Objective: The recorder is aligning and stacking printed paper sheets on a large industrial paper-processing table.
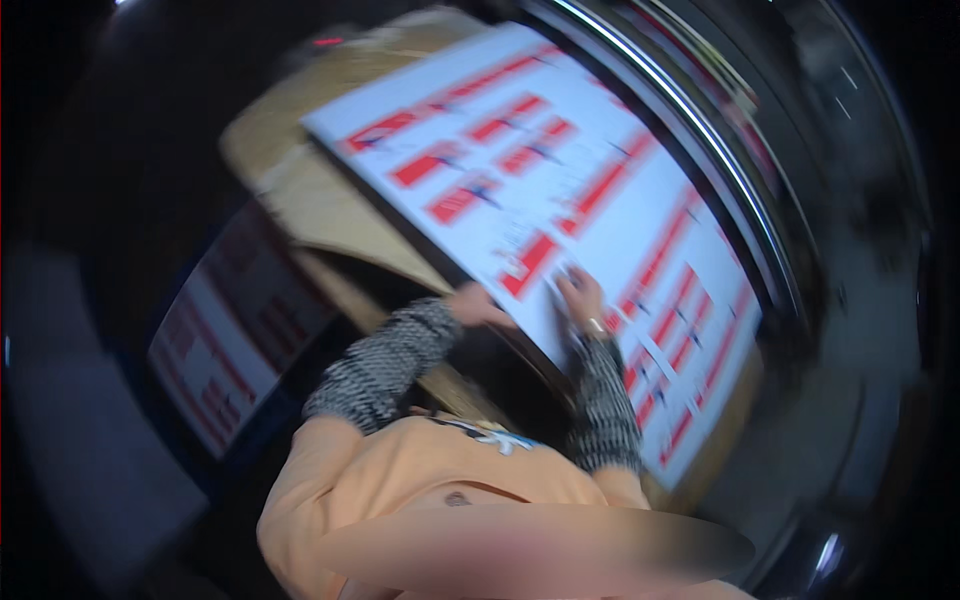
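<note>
A large white printed sheet [625, 255] with red blocks and small dark marks lies tilted across the table in front of me. My left hand [485, 304] is at the sheet's near edge, its fingers closed around that edge and partly hidden by it. Farther right, my right hand [581, 297] rests on top of the sheet near the same edge, fingers stretched forward and slightly bent. Motion blurs their tips. Both forearms wear grey knitted sleeve covers, and a light band circles the right wrist.
The brown tabletop [335, 205] shows beyond the sheet's left side. Along the far right runs a long bright metal rail [690, 110], part of a machine or bench. More red-and-white printed sheets [215, 350] stand low at the left, beside a dark gap under the table edge.
</note>
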Demonstrator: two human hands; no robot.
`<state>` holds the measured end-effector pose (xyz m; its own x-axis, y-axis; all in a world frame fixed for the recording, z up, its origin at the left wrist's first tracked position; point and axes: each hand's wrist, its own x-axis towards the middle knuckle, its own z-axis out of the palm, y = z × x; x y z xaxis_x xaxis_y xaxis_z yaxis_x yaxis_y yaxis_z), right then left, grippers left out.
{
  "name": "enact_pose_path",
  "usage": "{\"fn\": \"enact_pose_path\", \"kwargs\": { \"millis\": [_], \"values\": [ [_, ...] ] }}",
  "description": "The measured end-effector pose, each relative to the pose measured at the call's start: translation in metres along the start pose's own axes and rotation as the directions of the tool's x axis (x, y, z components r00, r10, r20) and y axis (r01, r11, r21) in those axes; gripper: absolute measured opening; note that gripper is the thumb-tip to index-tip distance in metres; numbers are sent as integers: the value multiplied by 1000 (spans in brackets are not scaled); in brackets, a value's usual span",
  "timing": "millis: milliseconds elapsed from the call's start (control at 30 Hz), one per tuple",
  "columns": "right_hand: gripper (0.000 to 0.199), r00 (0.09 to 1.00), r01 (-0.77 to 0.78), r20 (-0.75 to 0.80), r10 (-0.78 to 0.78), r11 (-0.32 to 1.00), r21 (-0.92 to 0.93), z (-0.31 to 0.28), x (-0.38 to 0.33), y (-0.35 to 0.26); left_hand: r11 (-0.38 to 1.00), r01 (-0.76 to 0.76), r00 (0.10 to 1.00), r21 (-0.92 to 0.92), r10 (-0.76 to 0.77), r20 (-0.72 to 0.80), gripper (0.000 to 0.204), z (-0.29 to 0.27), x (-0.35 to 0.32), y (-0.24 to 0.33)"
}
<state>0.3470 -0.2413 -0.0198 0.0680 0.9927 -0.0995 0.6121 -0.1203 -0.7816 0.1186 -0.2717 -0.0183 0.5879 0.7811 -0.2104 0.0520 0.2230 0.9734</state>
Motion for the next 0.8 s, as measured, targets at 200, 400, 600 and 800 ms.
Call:
{"fn": "enact_pose_path", "kwargs": {
  "millis": [200, 400, 600, 800],
  "values": [
    [78, 843, 427, 438, -312, 884, -191, 5, -73, -23, 965, 34, 997, 261, -16, -69, 44, 16, 3, -15],
    [44, 906, 55, 419, -62, 998, 30, -44, -55, -36, 955, -28, 998, 294, 41, -37, 54, 14, 16, -41],
    [41, 935, 249, 279, -220, 966, -75, -38, -63, -53, 977, 43, 972, 209, 7, -234, 47, 24, 5, -43],
    [41, 948, 185, 250, -198, 980, 78, -21, -70, -26, 871, -52, 951, 489, 193, -242, 19, 41, 1, -25]
  ]
}}
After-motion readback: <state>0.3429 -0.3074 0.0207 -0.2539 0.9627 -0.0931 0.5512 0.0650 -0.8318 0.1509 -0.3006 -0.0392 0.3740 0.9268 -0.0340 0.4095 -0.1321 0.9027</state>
